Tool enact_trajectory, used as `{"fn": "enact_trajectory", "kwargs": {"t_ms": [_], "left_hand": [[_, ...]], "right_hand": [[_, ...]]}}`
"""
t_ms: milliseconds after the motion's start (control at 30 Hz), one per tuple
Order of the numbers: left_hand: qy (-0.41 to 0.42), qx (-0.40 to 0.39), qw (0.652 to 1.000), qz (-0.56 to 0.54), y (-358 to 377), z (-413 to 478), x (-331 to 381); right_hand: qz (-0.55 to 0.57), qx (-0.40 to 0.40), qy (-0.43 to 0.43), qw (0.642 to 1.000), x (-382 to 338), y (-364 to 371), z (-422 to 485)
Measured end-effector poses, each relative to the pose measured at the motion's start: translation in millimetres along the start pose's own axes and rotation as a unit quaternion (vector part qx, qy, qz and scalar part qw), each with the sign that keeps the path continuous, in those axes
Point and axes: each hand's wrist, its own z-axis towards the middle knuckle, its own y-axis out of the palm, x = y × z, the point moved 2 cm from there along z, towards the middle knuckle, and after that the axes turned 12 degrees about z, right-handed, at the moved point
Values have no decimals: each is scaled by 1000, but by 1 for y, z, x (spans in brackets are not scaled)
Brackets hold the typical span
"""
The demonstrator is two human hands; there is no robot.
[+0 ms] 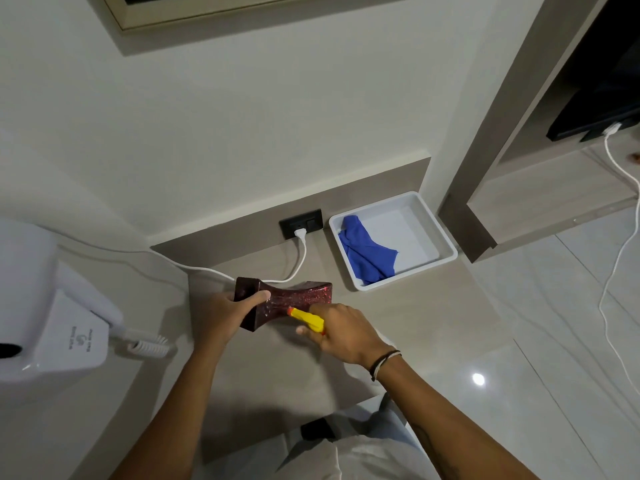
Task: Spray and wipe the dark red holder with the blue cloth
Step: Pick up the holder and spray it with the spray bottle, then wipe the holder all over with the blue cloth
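The dark red holder (294,297), glittery with a narrow waist, is tilted on its side just above the counter. My left hand (227,315) grips its left end. My right hand (341,329) is closed around a spray bottle (308,318); only its yellow head with a red-orange nozzle shows, and the nozzle points at the holder's middle from very close. The bottle's body is hidden under my palm. The blue cloth (365,252) lies crumpled in the left part of a white tray (440,233) at the back right of the counter.
A white wall-mounted hair dryer (52,320) with a coiled cord hangs at the left. A black wall socket (301,223) holds a white plug, and its cable (207,270) runs behind the holder. The beige counter (277,375) ends at the right over a glossy tiled floor (554,341).
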Motion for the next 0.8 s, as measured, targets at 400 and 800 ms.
{"fn": "enact_trajectory", "kwargs": {"t_ms": [400,800], "left_hand": [[7,7,1000,3,-3,-4,10],[178,40,956,230,23,-27,62]], "right_hand": [[-67,15,136,988,56,-52,-23],[52,227,189,954,130,-212,44]]}}
